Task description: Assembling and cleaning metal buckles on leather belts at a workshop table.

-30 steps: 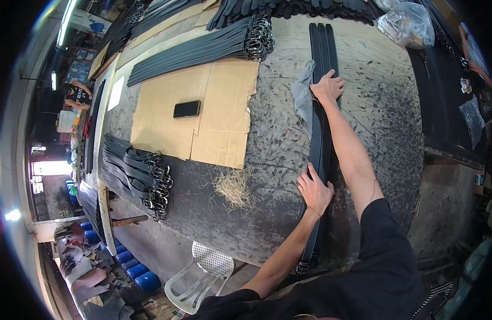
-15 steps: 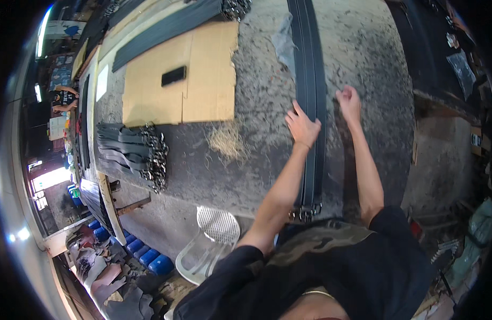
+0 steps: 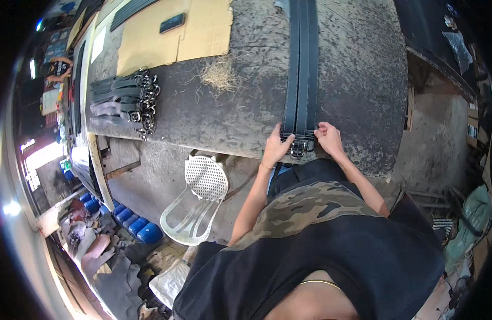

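Note:
A stack of dark leather belts with pale stitched edges runs lengthwise down the table. Its metal buckles lie at the near end, by the table edge. My left hand is closed on the left side of the belts just above the buckles, its thumb on top. On the opposite side, my right hand has its fingers pinched at the right edge of the belts, by the buckle end. Exactly what those right fingertips hold is partly hidden.
Another bundle of buckled belts lies at the left of the worktable. Cardboard with a phone and a tangle of straw-coloured strands are farther back. A white plastic chair stands below the near edge.
Both hands have come back toward me, from midway along the belts to the buckle end. My right hand, formerly apart from the belts, is now at their right edge. The view has tilted nearer.

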A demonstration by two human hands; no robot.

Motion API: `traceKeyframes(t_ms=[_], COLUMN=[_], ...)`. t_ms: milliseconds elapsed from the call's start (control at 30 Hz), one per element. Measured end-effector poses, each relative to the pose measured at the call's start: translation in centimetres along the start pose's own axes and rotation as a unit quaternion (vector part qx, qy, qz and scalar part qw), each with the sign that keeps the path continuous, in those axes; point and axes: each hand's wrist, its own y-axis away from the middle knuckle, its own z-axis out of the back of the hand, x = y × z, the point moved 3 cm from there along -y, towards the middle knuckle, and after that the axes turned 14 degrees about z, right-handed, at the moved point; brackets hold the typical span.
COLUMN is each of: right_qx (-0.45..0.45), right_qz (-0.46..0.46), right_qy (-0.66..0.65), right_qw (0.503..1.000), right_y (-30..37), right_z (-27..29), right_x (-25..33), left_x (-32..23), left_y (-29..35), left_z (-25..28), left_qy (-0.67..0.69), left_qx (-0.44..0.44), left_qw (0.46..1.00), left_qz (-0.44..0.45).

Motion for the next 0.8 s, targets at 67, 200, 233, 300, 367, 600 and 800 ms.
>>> traceKeyframes(t_ms=[67,200,233,300,367,600,800], right_qx=[-0.074,0.008,0.017,0.029,0.000,-0.042,-0.060], right_qz=[0.051,0.007,-0.013,-0.010,-0.085,-0.070,-0.068], right_qy=[-0.022,-0.042,-0.041,-0.051,-0.152,-0.075,-0.181], right_qw=[0.996,0.999,0.999,0.998,0.985,0.994,0.979], right_y=[-0.1,1.4,1.9,1.1,0.1,0.9,1.8], right_z=[-1.1,-4.6,-5.4,-6.1,-6.7,-4.5,-6.0], right_x=[0.8,5.5,6.0,5.7,4.7,6.6,6.8], left_x=[0.5,2.2,1.9,1.5,0.7,0.4,1.9], left_y=[0.7,1.2,1.2,1.3,1.4,0.9,0.3], left_z=[-0.9,-1.6,-1.7,-1.5,-1.3,-0.7,-2.2], left_qy=[0.040,0.016,0.002,0.019,-0.003,0.042,0.023], left_qx=[-0.012,-0.044,-0.042,-0.036,-0.032,-0.013,-0.023], left_qw=[0.999,0.998,0.998,0.998,0.997,0.998,0.999], left_qz=[0.006,0.044,0.036,0.037,0.064,0.052,0.039])
